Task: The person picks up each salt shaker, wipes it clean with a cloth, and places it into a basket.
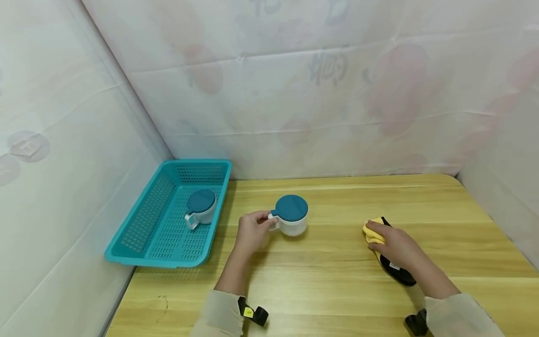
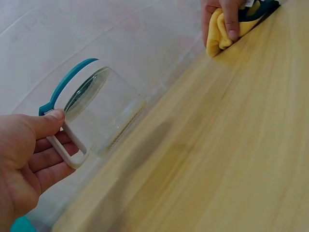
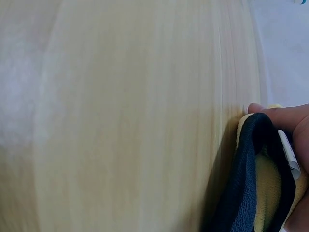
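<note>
My left hand [image 1: 251, 232] pinches the white handle [image 2: 67, 150] of a clear seasoning jar [image 1: 293, 227] with a teal lid [image 1: 291, 208]. Thumb on top, fingers curled beneath the handle, as the left wrist view shows. The jar is upright, at or close over the wooden tabletop. Off to the right, my right hand [image 1: 397, 248] grips a bunched yellow cloth [image 1: 374, 232] with a dark border and a small white label. The cloth's loose dark edge [image 3: 241, 193] hangs in a fold beside the fingers, right over the table.
A teal plastic basket [image 1: 160, 263] stands on the left of the table [image 1: 311, 290]. In it sits a second jar [image 1: 204, 215] with the same lid and a white handle. Pale printed fabric [image 1: 269, 107] walls off the back and both sides.
</note>
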`<state>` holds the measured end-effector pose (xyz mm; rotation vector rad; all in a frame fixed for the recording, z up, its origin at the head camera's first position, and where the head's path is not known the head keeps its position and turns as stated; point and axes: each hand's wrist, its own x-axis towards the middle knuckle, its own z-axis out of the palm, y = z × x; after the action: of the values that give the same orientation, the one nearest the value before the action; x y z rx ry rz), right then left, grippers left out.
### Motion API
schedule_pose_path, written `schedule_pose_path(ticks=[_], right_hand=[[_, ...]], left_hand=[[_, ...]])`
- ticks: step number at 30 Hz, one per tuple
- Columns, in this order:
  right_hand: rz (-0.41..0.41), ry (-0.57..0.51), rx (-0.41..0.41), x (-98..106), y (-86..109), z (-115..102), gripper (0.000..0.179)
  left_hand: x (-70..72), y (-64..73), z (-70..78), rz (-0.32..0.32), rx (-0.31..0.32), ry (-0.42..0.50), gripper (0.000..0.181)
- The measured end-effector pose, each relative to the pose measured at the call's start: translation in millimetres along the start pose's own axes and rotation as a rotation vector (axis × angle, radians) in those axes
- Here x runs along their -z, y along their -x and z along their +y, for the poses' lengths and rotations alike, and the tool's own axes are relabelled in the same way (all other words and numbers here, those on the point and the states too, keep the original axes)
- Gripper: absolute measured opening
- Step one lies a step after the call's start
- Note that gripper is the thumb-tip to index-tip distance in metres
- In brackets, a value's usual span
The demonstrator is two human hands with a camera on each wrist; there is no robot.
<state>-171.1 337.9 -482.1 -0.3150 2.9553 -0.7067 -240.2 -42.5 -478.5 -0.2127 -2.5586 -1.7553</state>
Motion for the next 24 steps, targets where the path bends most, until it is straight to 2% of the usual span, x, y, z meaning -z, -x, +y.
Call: schedule_pose_path(ticks=[5,11,18,21,24], right_hand=[[0.002,0.007,0.005,-1.5,-1.1,2.2,0.061],[0.017,0.015,0.024,-2.0,-3.6,2.9,0.06],[0.006,0.005,0.029,-2.2,-7.3,3.7,0.061],[-0.006,0.0,0.026,-2.5,-8.1,5.1,0.062],[-0.008,-0.002,0.028,-1.9,-8.1,6.3,0.063]], left_hand=[[16.8,4.7,11.0,-0.014,0.005,0.013,0.026],[43.4,14.9,28.4,-0.006,-0.058,0.006,0.023],[84.8,27.0,48.1,0.035,-0.042,0.034,0.024],[104.8,31.2,53.4,0.073,-0.057,0.017,0.025],[126.4,34.7,55.3,0.117,-0.046,-0.008,0.029]])
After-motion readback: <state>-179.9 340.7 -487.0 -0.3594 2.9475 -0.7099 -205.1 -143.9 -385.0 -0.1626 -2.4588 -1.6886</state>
